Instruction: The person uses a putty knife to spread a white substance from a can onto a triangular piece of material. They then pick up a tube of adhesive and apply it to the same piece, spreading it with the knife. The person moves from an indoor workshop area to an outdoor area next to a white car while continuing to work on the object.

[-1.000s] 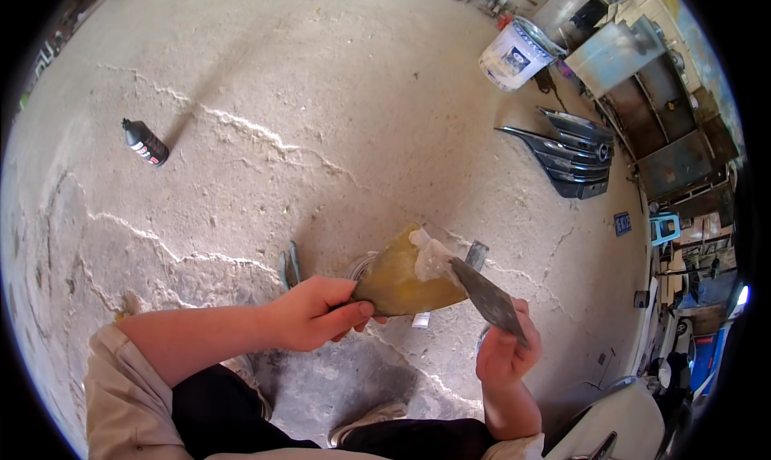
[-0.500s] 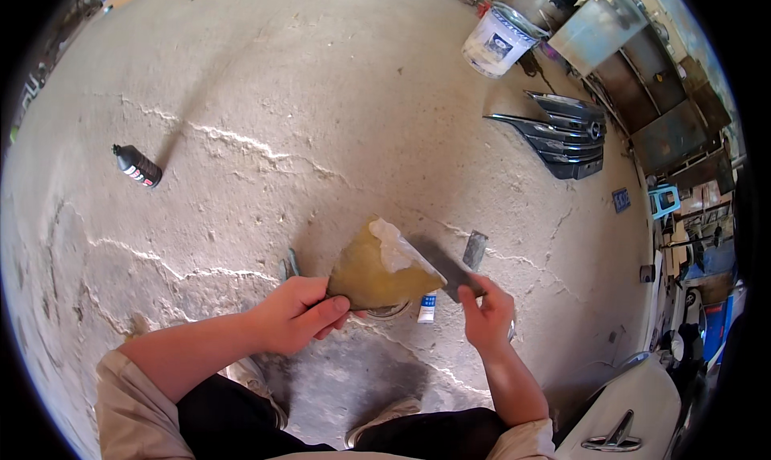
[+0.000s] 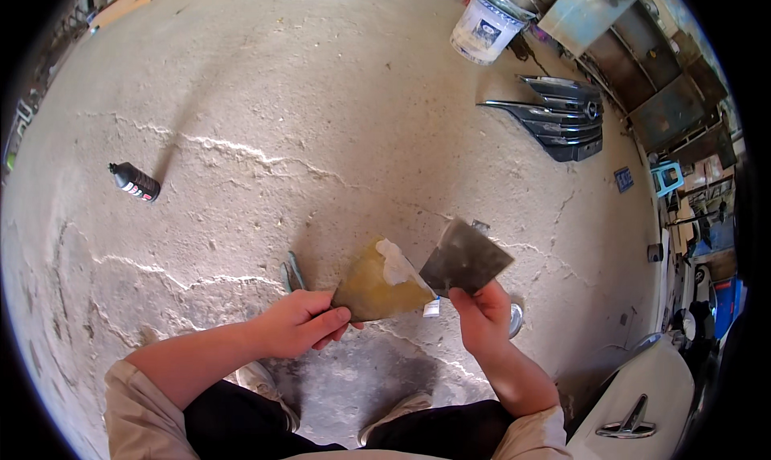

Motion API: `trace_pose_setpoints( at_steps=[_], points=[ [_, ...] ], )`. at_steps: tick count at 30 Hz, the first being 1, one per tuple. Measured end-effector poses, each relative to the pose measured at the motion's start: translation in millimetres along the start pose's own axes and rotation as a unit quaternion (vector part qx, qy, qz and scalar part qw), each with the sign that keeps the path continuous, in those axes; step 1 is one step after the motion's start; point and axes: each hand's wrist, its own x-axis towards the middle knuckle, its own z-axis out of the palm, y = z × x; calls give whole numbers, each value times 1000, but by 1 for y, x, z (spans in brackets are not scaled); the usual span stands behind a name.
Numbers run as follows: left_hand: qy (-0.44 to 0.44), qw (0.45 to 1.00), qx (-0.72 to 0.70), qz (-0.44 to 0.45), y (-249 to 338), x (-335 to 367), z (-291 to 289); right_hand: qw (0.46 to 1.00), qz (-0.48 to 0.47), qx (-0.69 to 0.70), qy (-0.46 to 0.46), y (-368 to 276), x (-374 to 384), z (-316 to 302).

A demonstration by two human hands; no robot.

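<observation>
Cracked floor [image 3: 265, 75] below. Yellow board [image 3: 371, 287] held above it, near-left corner pinched in left hand [image 3: 301, 323], thumb on top. Dark flat plate [image 3: 468, 258] gripped at lower edge by right hand [image 3: 484, 319], beside board's right corner; contact unclear. Pale paste [image 3: 393, 264] already on board, gathered along upper-right edge. Judged partway: paste still heaped, not spread; blending cannot be told.

We find the scraper [image 3: 471, 259] matt and smudged, the car grille [image 3: 558, 121] glossy, the concrete floor [image 3: 281, 75] rough and cracked.
</observation>
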Motion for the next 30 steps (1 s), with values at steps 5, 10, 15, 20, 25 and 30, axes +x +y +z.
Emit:
trace_pose_setpoints(
  at_steps=[5, 10, 15, 20, 25, 30],
  points=[
    [-5, 998, -43, -34, 6, -1, 0, 950, -171, -245, -86, -22, 2, 5],
    [84, 985, -151, -17, 5, -4, -7, 911, -219, -321, -137, -7, 7, 0],
    [135, 976, -161, -59, 22, -4, -6, 998, 57, 38, 14, 18, 13, -14],
    [-83, 984, -124, -97, 11, -3, 2, 932, 112, 336, -70, -8, 22, 1],
    [-93, 984, -132, -71, -1, -3, 1, 921, 145, 258, -252, 26, 19, -13],
    [-38, 985, -164, -47, 10, -12, -6, 928, 232, 224, -187, 31, 21, -10]
  ],
)
